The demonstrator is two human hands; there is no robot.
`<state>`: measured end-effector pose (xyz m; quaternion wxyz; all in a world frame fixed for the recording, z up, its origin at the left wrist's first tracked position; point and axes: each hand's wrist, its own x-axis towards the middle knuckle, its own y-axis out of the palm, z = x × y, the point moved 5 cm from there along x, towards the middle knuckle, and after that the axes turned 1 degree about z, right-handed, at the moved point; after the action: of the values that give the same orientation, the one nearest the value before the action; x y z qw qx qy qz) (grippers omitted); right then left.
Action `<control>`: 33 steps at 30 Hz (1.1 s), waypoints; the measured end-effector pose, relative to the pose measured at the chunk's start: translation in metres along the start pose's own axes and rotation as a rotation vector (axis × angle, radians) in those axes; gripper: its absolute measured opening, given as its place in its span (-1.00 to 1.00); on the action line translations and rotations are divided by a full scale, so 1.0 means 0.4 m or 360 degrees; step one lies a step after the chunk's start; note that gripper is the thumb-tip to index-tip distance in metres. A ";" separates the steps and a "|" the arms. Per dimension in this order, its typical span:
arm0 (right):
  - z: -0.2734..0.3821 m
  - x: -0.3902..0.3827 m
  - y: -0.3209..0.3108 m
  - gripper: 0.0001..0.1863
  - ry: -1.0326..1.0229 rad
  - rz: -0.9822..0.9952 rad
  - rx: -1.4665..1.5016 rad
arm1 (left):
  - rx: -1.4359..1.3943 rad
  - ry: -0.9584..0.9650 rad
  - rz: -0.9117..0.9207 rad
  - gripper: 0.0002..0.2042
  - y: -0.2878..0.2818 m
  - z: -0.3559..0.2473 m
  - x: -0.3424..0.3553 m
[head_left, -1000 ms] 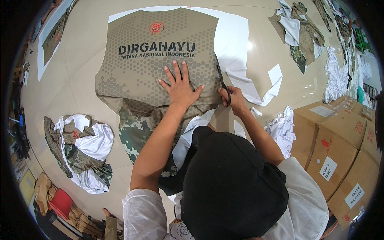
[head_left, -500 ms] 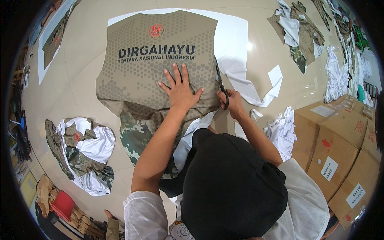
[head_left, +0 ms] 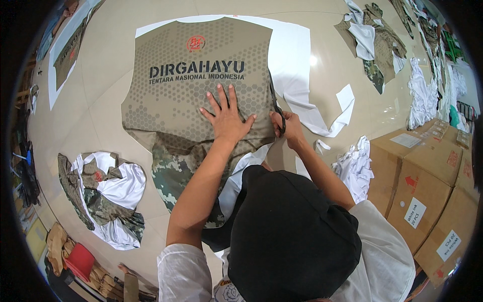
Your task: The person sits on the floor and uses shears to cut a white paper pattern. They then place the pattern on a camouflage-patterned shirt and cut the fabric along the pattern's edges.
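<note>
A brown shirt panel [head_left: 171, 53] with a hexagon pattern, dark lettering and a small red emblem lies spread on the floor. Its lower part turns to green camouflage [head_left: 173, 171] and bunches toward me. My left hand [head_left: 229, 118] rests flat on the panel below the lettering, fingers spread. Black-handled scissors [head_left: 278, 108] are gripped in my right hand [head_left: 288, 128] at the panel's right edge. Their blades point away from me along the border between brown print and white cloth [head_left: 292, 55]. A white strip [head_left: 314, 118] curls off to the right of the scissors.
Cardboard boxes [head_left: 417, 189] stand at the right, beside crumpled white scraps [head_left: 354, 163]. A cut garment bundle [head_left: 108, 194] lies at the left, more printed pieces [head_left: 377, 45] at the far right. Another person's hand [head_left: 123, 268] shows at the lower left, near a red item [head_left: 79, 261].
My right hand and the scissors have shifted very slightly left along the panel's edge. My left hand stays pressed on the cloth. The other person's hand at the lower left has moved left.
</note>
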<state>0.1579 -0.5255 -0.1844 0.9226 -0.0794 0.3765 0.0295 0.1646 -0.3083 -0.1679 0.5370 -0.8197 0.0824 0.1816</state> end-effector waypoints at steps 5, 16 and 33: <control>0.007 0.012 0.008 -0.60 -0.0031 0.0022 0.0091 | -0.0001 -0.0004 0.0016 0.20 -0.002 -0.002 -0.001; 0.012 0.012 0.022 -0.61 -0.0016 0.0016 0.0182 | -0.0023 0.0000 0.0007 0.20 0.000 0.001 -0.002; 0.001 0.011 0.040 -0.62 0.0008 -0.0012 0.0252 | 0.0017 0.0004 -0.0001 0.20 0.007 0.002 0.003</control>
<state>0.1594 -0.5097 -0.1892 0.9251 -0.0076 0.3797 -0.0042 0.1645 -0.3084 -0.1710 0.5412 -0.8171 0.0837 0.1801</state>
